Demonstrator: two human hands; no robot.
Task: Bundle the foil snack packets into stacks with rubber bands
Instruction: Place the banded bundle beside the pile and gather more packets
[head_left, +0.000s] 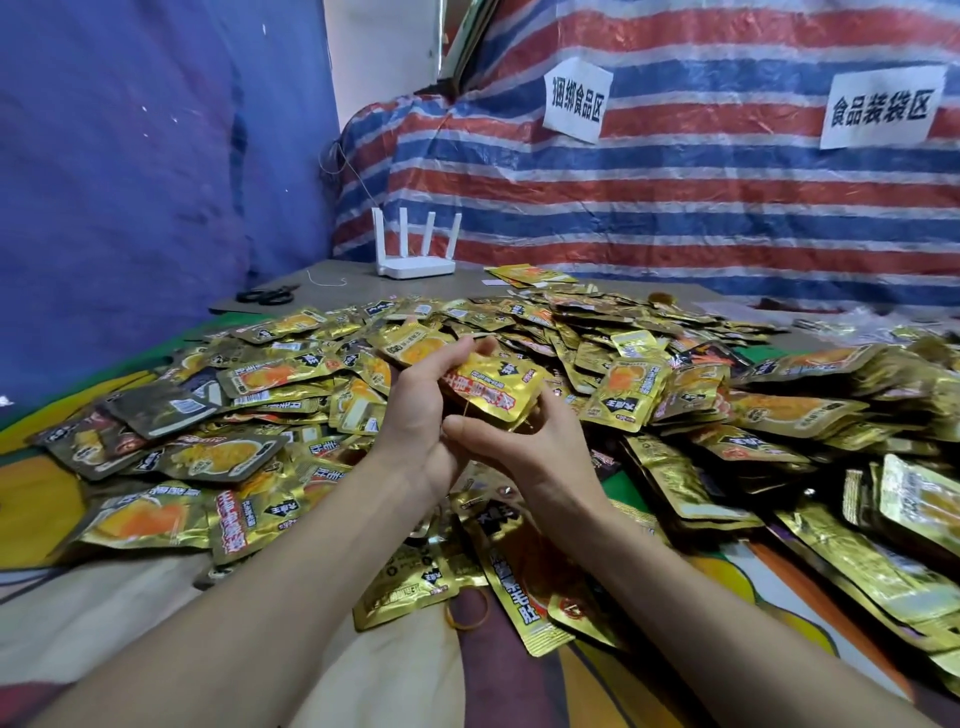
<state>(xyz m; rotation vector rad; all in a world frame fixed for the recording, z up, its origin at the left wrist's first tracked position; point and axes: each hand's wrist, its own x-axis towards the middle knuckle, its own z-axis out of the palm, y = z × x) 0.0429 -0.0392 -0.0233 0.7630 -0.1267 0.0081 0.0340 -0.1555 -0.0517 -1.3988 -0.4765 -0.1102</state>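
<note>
Sitting between both hands, a small stack of packets (493, 384) is held just above the middle of the big loose heap of packets (311, 374). The left hand (421, 415) curls its fingers over the stack's left edge. The right hand (524, 452) cups it from below on the near side, thumb stretched toward the left. A thin rubber band (522, 425) seems to run across the stack's near edge, though it is too fine to be sure. These foil pouches look light, slick and crinkly, so a stack will likely slide apart unless pinched flat across its faces, with the sealed edges squared up. A spare rubber band (467, 612) lies nearer, among scattered packets. Farther off on the worktop (353, 278) stand a white router (415, 262) and scissors (267, 295), with a striped tarp (675, 218) behind.
</note>
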